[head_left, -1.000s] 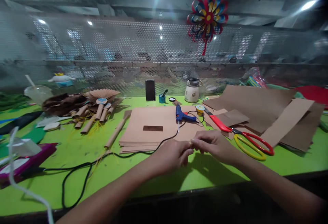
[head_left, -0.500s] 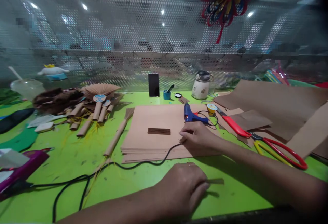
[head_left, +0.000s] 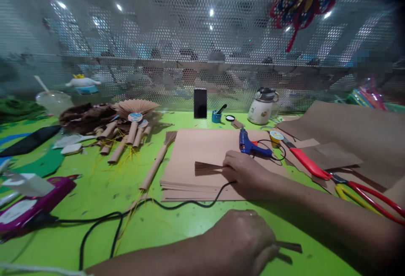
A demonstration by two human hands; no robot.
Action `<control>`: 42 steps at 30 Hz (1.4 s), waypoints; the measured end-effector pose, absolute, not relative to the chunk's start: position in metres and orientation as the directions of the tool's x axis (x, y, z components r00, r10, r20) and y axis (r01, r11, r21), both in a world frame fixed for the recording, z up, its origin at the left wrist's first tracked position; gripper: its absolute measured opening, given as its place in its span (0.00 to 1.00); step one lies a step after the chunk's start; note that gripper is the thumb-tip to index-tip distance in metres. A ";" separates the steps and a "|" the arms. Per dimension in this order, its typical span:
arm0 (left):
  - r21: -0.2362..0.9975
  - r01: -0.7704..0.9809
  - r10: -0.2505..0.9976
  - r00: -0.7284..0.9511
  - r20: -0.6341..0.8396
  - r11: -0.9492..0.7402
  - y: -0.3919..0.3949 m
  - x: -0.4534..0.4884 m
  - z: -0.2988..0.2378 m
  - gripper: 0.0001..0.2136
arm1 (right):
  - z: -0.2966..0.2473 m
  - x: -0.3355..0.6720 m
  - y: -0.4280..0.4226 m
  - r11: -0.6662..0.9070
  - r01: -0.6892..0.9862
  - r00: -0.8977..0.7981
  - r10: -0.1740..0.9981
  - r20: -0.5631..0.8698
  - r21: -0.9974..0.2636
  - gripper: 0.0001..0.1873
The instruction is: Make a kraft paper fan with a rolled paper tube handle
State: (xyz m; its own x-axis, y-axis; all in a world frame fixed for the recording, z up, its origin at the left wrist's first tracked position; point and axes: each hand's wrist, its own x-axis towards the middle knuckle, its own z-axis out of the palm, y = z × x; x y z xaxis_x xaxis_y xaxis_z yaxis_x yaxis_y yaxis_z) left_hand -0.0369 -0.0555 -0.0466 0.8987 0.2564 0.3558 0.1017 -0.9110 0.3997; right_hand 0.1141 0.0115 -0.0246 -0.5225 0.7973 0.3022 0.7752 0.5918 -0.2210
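My right hand point(head_left: 245, 170) pinches the right end of a small pleated brown paper point(head_left: 207, 167), whose left end fans out slightly over the stack of brown paper sheets point(head_left: 190, 145). Close to the front edge, my left hand point(head_left: 242, 240) is closed round another folded paper strip point(head_left: 289, 246) that sticks out to its right. Most of that strip is hidden by the fingers. Just beyond my right hand, a blue hot glue gun point(head_left: 255, 146) rests on the sheets. A black cable point(head_left: 180, 203) runs past the stack toward that hand.
On the left are finished paper fans point(head_left: 136, 107), rolled paper handles point(head_left: 118, 151) and a purple power strip point(head_left: 57, 189). Red-handled scissors point(head_left: 311, 164) and loose brown paper point(head_left: 344, 128) lie to the right. A phone point(head_left: 200, 103), blue jar point(head_left: 217, 116) and white bottle point(head_left: 261, 107) stand behind.
My right hand has taken hold of the pleated paper that lay flat on the stack, and its free end has spread. My left hand still grips its strip. The view has turned slightly left.
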 end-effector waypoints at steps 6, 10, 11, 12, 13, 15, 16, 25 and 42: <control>0.573 0.031 0.371 0.790 0.488 -0.819 -0.057 -0.044 -0.033 0.09 | -0.024 0.166 -0.041 0.627 0.750 -0.568 0.773 0.282 -0.211 0.05; 0.805 0.259 0.791 0.489 0.367 -0.534 -0.041 -0.045 -0.022 0.08 | -0.034 0.187 -0.073 0.548 0.805 -0.500 0.833 0.237 -0.229 0.07; 0.825 0.310 0.849 0.415 0.329 -0.471 -0.035 -0.044 -0.020 0.08 | -0.036 0.189 -0.078 0.538 0.810 -0.488 0.839 0.240 -0.234 0.08; 0.828 0.372 0.886 0.365 0.286 -0.420 -0.030 -0.042 -0.019 0.08 | -0.037 0.191 -0.080 0.533 0.812 -0.482 0.842 0.244 -0.236 0.09; 0.826 0.413 0.905 0.347 0.247 -0.384 -0.025 -0.040 -0.019 0.08 | -0.038 0.192 -0.082 0.532 0.813 -0.480 0.843 0.245 -0.236 0.09; 0.810 0.482 0.911 0.385 0.149 -0.336 -0.019 -0.037 -0.020 0.10 | -0.038 0.194 -0.083 0.529 0.817 -0.478 0.844 0.242 -0.231 0.10; 0.796 0.510 0.904 0.415 0.104 -0.326 -0.018 -0.035 -0.021 0.11 | -0.038 0.194 -0.083 0.528 0.819 -0.478 0.845 0.240 -0.225 0.10; 0.822 0.491 0.863 0.505 0.001 -0.288 -0.021 -0.031 -0.032 0.10 | -0.036 0.192 -0.088 0.475 0.814 -0.408 0.877 0.253 -0.333 0.09; 0.738 0.470 0.827 0.522 0.210 -0.484 -0.024 -0.040 -0.039 0.05 | -0.040 0.189 -0.087 0.464 0.684 -0.275 0.879 0.391 -0.563 0.17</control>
State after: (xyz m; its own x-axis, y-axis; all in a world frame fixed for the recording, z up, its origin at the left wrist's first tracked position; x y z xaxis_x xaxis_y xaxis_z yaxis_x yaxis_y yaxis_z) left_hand -0.0400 -0.0241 -0.0394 0.5218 0.8268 0.2102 0.4699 -0.4842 0.7381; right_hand 0.1893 -0.0867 -0.0401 -0.2747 0.8785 0.3908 0.6837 0.4643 -0.5631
